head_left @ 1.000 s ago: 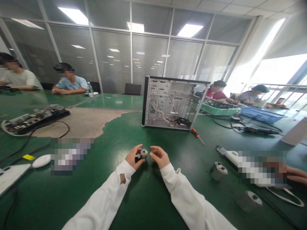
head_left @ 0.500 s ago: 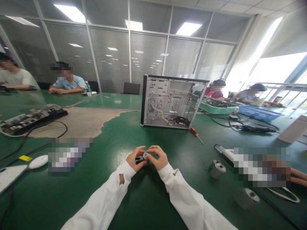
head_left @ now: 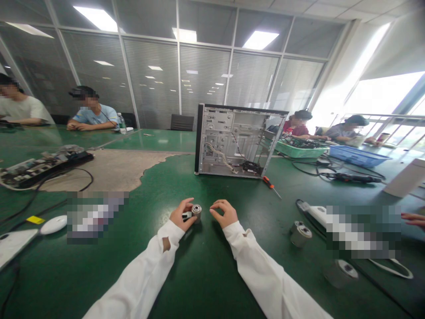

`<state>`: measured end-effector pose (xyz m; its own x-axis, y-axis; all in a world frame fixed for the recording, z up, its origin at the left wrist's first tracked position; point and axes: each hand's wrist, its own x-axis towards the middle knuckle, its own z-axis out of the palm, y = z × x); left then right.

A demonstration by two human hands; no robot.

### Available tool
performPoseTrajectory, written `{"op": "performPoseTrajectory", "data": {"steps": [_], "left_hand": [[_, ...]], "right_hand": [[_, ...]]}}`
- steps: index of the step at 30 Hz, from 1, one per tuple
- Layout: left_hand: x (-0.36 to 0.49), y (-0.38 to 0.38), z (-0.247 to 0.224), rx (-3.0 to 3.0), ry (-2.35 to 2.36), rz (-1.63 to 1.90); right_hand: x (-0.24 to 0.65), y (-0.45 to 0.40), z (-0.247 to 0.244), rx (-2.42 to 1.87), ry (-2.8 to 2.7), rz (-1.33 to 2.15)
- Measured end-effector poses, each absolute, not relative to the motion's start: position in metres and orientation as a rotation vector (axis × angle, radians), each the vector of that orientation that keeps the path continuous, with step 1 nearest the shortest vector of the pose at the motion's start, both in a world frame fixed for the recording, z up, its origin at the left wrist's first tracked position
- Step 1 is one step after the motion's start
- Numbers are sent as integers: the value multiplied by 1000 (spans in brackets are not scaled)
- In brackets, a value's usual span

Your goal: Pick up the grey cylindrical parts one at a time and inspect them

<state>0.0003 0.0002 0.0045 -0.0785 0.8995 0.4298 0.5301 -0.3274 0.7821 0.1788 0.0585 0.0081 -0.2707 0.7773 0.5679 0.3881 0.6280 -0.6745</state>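
Observation:
A short, silvery metal cylinder (head_left: 196, 213) with a ringed top and a dark centre stands upright in front of me. My left hand (head_left: 181, 215) grips its left side between thumb and fingers. A small white and dark piece (head_left: 186, 215) shows between that palm and the cylinder; I cannot tell what it is. To the right, apart from the cylinder, my right hand (head_left: 226, 213) hovers with curled fingers, the thumb a little away from the fingertips, and nothing visible between them. Farther right on the green table are more metal cylinders (head_left: 301, 235), one of them (head_left: 341, 274) nearer me.
An opened computer case (head_left: 242, 141) stands ahead, with an orange-handled screwdriver (head_left: 272, 187) beside it. Green (head_left: 300, 150) and blue (head_left: 360, 155) baskets sit at the back right. Cables and a circuit board assembly (head_left: 46, 166) lie left. Several people sit around the table.
My right hand has let go of the cylinder and drawn away to the right. My left hand has shifted slightly left with the cylinder. Another person's hand at right has pulled back.

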Motion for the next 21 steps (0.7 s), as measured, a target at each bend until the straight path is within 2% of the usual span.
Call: {"op": "performPoseTrajectory", "data": {"steps": [9, 15, 21], "left_hand": [[-11, 6, -4, 1823, 1566, 1323], [-10, 7, -5, 1819, 1579, 1345], [-14, 10, -6, 1588, 1661, 1445]], "right_hand": [[184, 72, -9, -1040, -2014, 485], [190, 87, -12, -1075, -1456, 924], [196, 100, -18, -1085, -1231, 1046]]}}
